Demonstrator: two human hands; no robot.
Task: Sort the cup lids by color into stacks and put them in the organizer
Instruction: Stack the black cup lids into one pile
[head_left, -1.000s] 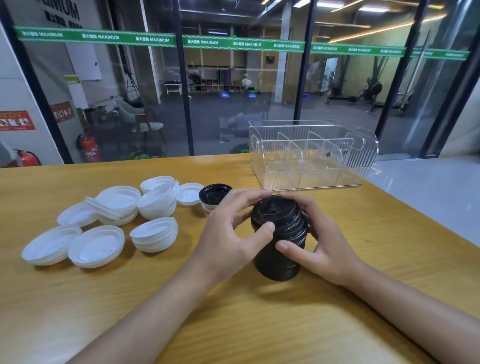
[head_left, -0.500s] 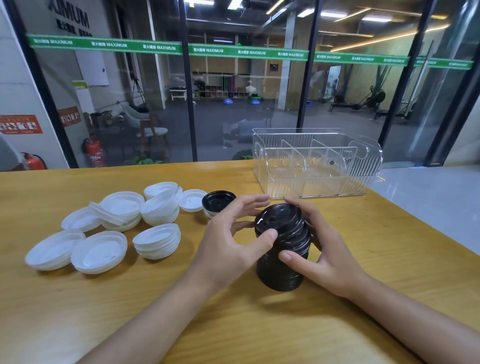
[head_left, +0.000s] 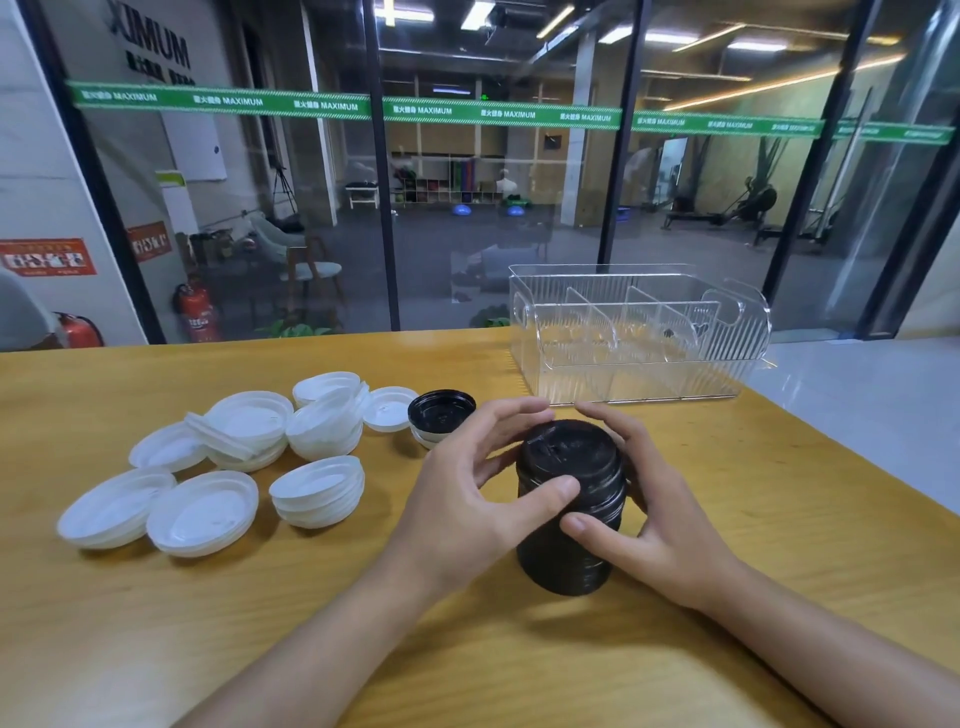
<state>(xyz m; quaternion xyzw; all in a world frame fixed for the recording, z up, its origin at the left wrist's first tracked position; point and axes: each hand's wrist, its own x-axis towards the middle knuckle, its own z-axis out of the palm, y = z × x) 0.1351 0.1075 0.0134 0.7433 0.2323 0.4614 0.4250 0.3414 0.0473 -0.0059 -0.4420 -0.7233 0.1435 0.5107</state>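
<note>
A tall stack of black lids (head_left: 569, 512) stands upright on the wooden table (head_left: 779, 493) in front of me. My left hand (head_left: 467, 499) curls round its left side with the thumb on its front. My right hand (head_left: 644, 514) wraps the right side, thumb on the front lower down. One black lid (head_left: 440, 413) lies upturned on a white lid just left of my hands. Several white lids (head_left: 317, 491), some in low stacks, are spread over the left of the table. The clear organizer (head_left: 639, 338), with several dividers, sits at the far right.
A glass wall runs along the table's far edge. The table's right edge drops to a pale floor beside the organizer. Bare wood lies between the black stack and the organizer.
The camera has tilted up a little, so everything sits lower in view. Both hands stay on the black stack, with only slight finger shifts.
</note>
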